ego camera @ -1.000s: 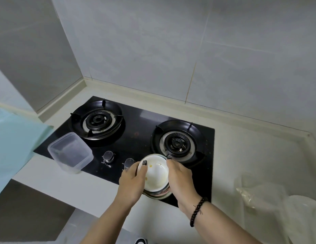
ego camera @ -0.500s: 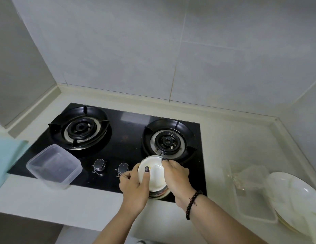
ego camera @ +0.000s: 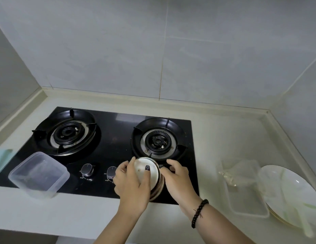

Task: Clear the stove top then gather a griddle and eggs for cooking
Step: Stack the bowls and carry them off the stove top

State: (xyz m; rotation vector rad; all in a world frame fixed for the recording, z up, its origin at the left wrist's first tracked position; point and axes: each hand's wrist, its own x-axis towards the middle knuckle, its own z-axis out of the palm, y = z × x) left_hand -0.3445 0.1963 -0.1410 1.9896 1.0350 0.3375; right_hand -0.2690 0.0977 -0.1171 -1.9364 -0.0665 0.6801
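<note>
Stove fills the counter, a plastic box on its left front corner. White bowl sits at its front edge, left hand gripping it, right hand loosely curled beside it, empty.

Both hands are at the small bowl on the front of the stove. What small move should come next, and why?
Probably lift the bowl off the stove toward the counter on the right. The left hand grips its rim with the thumb inside, and the right hand is at its other side. The burners look bare already, but the bowl and a plastic container still sit on the glass.
</note>
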